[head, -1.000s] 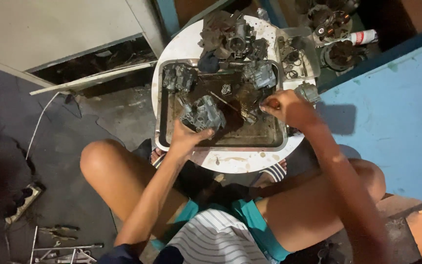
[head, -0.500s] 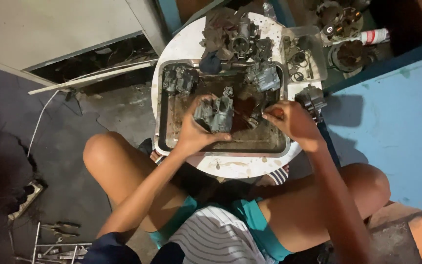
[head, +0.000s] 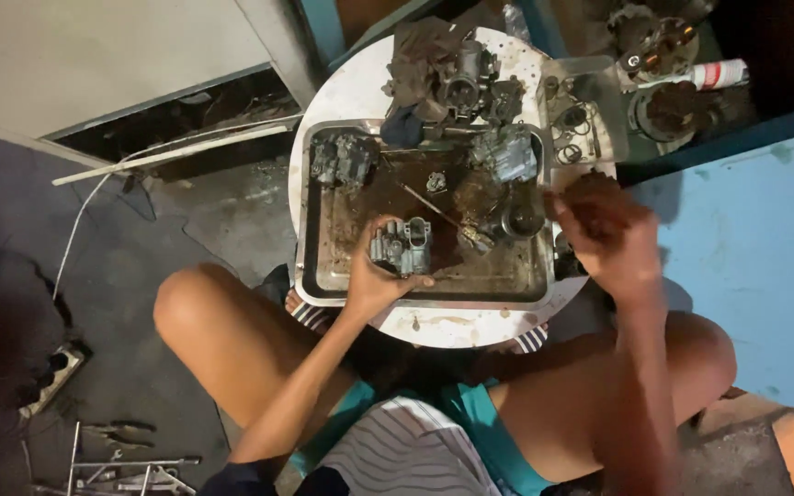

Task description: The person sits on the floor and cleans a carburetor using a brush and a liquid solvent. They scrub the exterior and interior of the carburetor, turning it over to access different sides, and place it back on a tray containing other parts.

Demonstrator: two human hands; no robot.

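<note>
My left hand [head: 374, 276] grips a grey metal carburetor body [head: 403, 246], held upright over the front of a dirty metal tray [head: 323, 248]. My right hand [head: 604, 234] hovers over the tray's right rim, blurred, fingers curled; whether it holds anything cannot be told. A thin rod [head: 429, 204] lies across the oily tray floor. More grimy engine parts sit in the tray: one at the back left [head: 342, 158], one at the back right [head: 507, 154], and a round part [head: 523, 220].
The tray rests on a round white table [head: 452, 323] between my knees. A pile of dark parts [head: 452, 73] lies behind it, with small rings [head: 573, 119] to the right. A spray can [head: 705, 73] lies far right. Tools [head: 112, 459] lie on the floor at left. A blue wall [head: 755, 239] stands right.
My left hand has tilted the carburetor body upright and drawn it toward the tray's front. My right hand has moved out of the tray to its right rim.
</note>
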